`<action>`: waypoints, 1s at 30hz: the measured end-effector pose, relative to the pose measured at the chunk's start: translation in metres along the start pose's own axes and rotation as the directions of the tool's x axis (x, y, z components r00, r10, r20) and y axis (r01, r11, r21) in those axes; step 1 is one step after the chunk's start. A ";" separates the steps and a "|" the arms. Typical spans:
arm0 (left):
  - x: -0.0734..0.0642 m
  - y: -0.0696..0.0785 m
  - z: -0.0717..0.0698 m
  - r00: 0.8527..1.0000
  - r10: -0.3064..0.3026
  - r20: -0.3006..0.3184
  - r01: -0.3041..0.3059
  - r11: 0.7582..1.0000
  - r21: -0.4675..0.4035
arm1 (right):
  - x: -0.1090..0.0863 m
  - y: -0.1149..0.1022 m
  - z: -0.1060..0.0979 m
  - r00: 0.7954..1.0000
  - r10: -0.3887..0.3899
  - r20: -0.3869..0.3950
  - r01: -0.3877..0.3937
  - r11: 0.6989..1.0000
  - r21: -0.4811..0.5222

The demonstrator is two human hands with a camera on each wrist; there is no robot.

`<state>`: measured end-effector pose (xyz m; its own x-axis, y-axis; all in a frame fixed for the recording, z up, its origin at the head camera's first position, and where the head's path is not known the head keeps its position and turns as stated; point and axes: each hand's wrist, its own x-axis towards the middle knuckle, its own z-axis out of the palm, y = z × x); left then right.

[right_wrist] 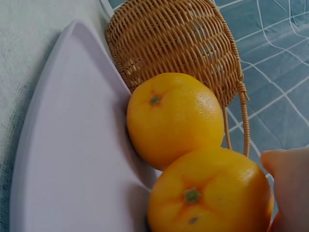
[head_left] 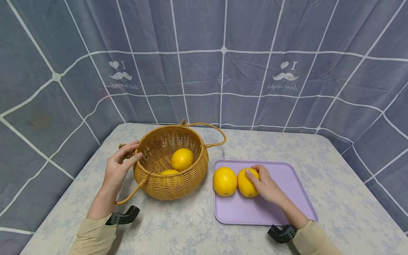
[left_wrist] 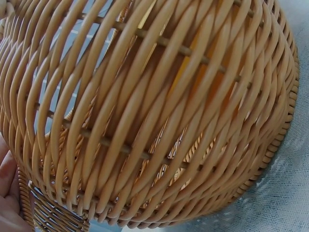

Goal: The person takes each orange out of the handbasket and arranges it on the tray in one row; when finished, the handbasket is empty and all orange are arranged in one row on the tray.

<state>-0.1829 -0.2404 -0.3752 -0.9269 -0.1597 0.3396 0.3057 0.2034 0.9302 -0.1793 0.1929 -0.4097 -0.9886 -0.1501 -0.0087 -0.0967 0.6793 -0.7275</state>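
My left hand (head_left: 117, 168) holds the left rim of a round wicker basket (head_left: 175, 186), its thumb lying over the edge. Two oranges sit inside: one orange (head_left: 182, 159) shows whole, while the other orange (head_left: 169, 172) is mostly hidden by the front wall. On the lilac tray (head_left: 271, 212), my right hand (head_left: 266, 186) grips an orange (head_left: 248, 184) from its right side, thumb on top. A second orange (head_left: 224, 181) lies just left of it. Both show green stem ends in the right wrist view. Woven wicker fills most of the left wrist view.
The basket's handles (head_left: 220, 138) stick out to the back right and front left. The tray stands to the right of the basket on a pale patterned tabletop (head_left: 178, 226). Behind hangs a grey-blue curtain (head_left: 204, 74) with white lines.
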 end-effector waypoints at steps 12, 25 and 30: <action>0.000 -0.001 -0.001 1.000 0.002 0.007 -0.002 1.000 0.020 | 0.000 -0.008 -0.012 0.999 -0.002 0.044 0.005 0.998 -0.064; 0.000 -0.002 0.000 1.000 0.012 0.012 -0.012 1.000 0.001 | 0.022 -0.067 -0.048 0.991 -0.137 0.012 0.137 0.989 -0.062; 0.000 -0.002 0.000 1.000 0.008 0.007 -0.008 1.000 0.003 | 0.041 -0.097 -0.055 0.978 -0.199 0.068 0.199 0.980 0.014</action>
<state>-0.1834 -0.2412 -0.3771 -0.9259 -0.1518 0.3461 0.3124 0.2076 0.9270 -0.2173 0.1604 -0.3013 -0.9394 -0.3310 0.0897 -0.2897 0.6258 -0.7242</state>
